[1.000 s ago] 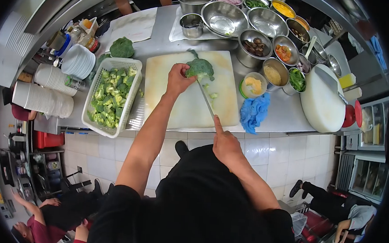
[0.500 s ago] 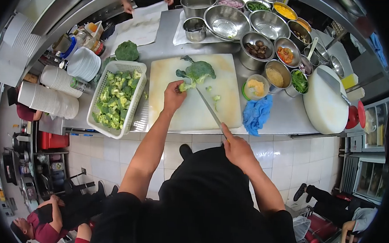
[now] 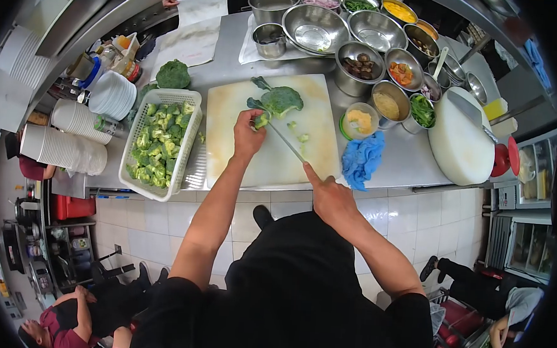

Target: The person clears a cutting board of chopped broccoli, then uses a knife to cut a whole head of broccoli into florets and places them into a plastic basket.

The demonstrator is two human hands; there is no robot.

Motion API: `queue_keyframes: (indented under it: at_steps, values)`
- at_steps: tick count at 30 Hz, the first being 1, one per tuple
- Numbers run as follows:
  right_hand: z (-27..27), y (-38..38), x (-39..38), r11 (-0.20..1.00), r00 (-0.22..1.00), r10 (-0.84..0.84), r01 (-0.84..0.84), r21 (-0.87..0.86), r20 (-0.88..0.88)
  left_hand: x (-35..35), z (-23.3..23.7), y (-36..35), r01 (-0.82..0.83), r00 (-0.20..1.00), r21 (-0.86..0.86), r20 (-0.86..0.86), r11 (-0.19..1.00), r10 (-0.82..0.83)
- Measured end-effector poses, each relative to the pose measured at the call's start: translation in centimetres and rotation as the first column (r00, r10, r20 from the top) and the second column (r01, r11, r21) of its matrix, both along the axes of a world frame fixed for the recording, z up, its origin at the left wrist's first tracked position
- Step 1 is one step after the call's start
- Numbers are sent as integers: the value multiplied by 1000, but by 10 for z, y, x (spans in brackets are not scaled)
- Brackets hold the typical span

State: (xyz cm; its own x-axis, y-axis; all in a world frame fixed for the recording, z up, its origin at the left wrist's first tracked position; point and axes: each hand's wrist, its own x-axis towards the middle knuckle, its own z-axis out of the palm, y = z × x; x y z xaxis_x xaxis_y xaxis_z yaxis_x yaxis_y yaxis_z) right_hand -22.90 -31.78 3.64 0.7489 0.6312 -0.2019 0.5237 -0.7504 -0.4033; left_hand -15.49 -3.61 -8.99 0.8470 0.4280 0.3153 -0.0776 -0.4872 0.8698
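Note:
A white cutting board (image 3: 292,156) lies on the steel counter in front of me. My left hand (image 3: 249,132) pinches a small broccoli floret (image 3: 261,120) over the board's left half. In my right hand (image 3: 329,193) is a knife (image 3: 287,141), index finger stretched along its back, the blade slanting up left with its tip right at the floret. Just beyond the hands rests a larger broccoli head (image 3: 281,102) with leaves. Small broccoli scraps (image 3: 303,138) lie to the right of the blade.
Left of the board stands a white basket (image 3: 191,146) of cut florets, with a whole broccoli head (image 3: 173,74) behind it. A blue cloth (image 3: 362,160) and a tub of yellow food (image 3: 360,121) sit at right. Steel bowls (image 3: 316,29) line the back; a person's hand (image 3: 170,3) shows beyond.
My left hand has turned the floret and lifted it slightly. The knife tip has moved left to the floret, and my right index finger now extends along the knife.

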Motion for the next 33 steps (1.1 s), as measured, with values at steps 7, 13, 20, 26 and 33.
queue_keyframes:
  at_steps: [7,13,20,26,33]
  values:
    - [-50,-4,20,998,999,-28,30,58,-28,-21,-12,24,-67,989,-113,-141,991,51]
    - [-23,-5,-6,975,974,-11,60,212,-225,-37,-15,22,-174,943,-76,-301,982,144]
    - [-51,10,-3,996,983,-26,40,73,-181,-37,-11,38,-112,953,-83,-293,990,83]
    - [-35,-13,-19,989,981,1,27,146,-193,-25,24,56,-176,763,-216,-646,960,-5]
    - [-22,-5,-27,988,991,-18,37,150,-131,-18,28,49,-220,752,-200,-658,955,36]
